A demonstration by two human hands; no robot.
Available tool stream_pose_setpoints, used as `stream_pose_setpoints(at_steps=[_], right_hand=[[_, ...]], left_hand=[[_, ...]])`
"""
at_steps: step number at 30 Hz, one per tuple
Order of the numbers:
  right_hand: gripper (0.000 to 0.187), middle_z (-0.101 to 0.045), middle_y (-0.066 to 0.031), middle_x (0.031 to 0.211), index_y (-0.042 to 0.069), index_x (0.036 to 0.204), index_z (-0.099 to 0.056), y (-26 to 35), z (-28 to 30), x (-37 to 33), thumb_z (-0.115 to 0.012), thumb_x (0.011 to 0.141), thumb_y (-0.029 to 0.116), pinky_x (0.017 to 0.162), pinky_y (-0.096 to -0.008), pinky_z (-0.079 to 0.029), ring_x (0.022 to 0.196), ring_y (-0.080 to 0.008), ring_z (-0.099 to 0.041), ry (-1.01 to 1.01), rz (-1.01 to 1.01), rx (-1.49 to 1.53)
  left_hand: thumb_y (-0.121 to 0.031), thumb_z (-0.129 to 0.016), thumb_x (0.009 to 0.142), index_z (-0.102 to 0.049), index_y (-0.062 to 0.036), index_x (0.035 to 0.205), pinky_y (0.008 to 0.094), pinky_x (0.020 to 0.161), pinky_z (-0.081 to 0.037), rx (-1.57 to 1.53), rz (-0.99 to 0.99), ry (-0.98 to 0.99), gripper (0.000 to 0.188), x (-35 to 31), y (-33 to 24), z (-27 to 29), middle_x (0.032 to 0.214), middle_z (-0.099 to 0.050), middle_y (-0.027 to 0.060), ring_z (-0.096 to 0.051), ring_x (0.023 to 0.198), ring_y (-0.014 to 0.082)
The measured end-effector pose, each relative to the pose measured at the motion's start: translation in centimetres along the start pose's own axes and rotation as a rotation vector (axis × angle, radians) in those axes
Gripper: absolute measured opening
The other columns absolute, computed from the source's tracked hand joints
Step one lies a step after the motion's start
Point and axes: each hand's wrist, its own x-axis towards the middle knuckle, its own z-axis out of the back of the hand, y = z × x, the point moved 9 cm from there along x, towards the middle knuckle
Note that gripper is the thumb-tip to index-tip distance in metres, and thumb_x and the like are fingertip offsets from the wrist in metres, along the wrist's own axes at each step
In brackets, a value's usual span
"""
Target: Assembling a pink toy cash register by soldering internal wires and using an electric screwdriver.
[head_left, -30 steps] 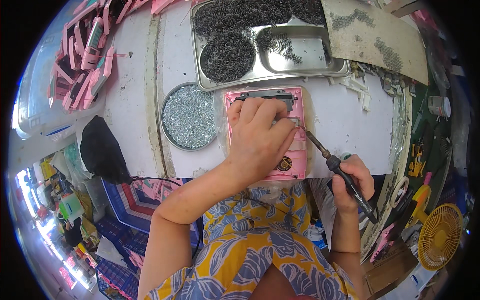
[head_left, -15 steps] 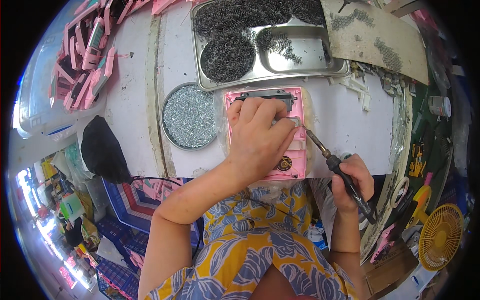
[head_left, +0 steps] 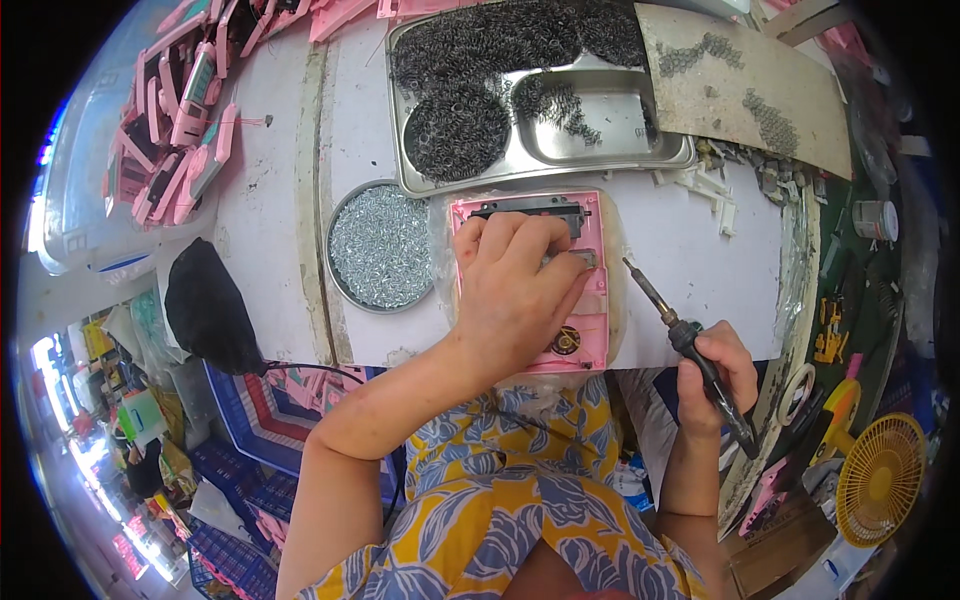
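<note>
A pink plastic casing [head_left: 595,352] lies open in front of me on a pale pad wrapped in clear film. Along its far end runs a black part [head_left: 540,207]; a dark round part [head_left: 566,341] with a yellowish wire sits near its close end. My left hand [head_left: 512,290] is over the casing, fingers bent down and pressed together inside it, hiding whatever they pinch. Beside the fingers a small grey metal part [head_left: 587,259] shows. My right hand [head_left: 722,372] grips a soldering iron [head_left: 688,340] by its black handle, its tip apart from the casing, to the right.
Left of the casing stands a round tin [head_left: 333,262] of small silvery pieces. Beyond is a steel tray [head_left: 600,85] with dark springs, beside a board [head_left: 740,100] bearing more. Pink casings [head_left: 190,120] pile at far left, near a black cloth-like bundle [head_left: 208,310]. A yellow fan [head_left: 880,478] stands right.
The soldering iron's tip has drawn away from the small grey part at my left fingers, to the right and slightly toward me. My left hand keeps its place on the casing.
</note>
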Motion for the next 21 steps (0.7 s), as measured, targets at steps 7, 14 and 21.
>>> stream_pose_setpoints(at_steps=[7,14,21], right_hand=[[0.026,-0.060,-0.0095,0.075,0.001,0.103,-0.063,-0.25,-0.02,0.02,-0.077,0.083,0.007,0.059,-0.0305,-0.041,0.064,-0.0202,-0.053,-0.004,-0.003,0.013],[0.025,-0.060,-0.0094,0.075,0.000,0.102,-0.063,-0.16,-0.01,0.16,-0.077,0.083,0.007,0.059,-0.0306,-0.041,0.064,-0.0202,-0.054,-0.001,0.006,0.010],[0.025,-0.059,-0.0083,0.074,0.000,0.102,-0.064,-0.25,-0.22,0.25,-0.078,0.083,0.007,0.059,-0.0305,-0.041,0.064,-0.0200,-0.053,0.000,-0.007,0.013]], left_hand=[[-0.018,-0.081,0.073,-0.073,-0.0145,0.085,0.0417,0.087,-0.033,0.009,0.000,0.002,0.015,0.12,-0.10,0.20,0.099,-0.060,0.0005,-0.054,0.093,0.0234],[-0.018,-0.081,0.074,-0.074,-0.0144,0.087,0.0411,0.087,-0.033,0.006,-0.006,0.004,0.015,0.16,-0.14,0.30,0.098,-0.061,0.0004,-0.054,0.092,0.0229],[-0.018,-0.080,0.075,-0.073,-0.0141,0.087,0.0413,0.086,-0.033,0.016,-0.009,0.010,0.014,0.20,-0.23,0.36,0.098,-0.061,0.0006,-0.055,0.092,0.0231]])
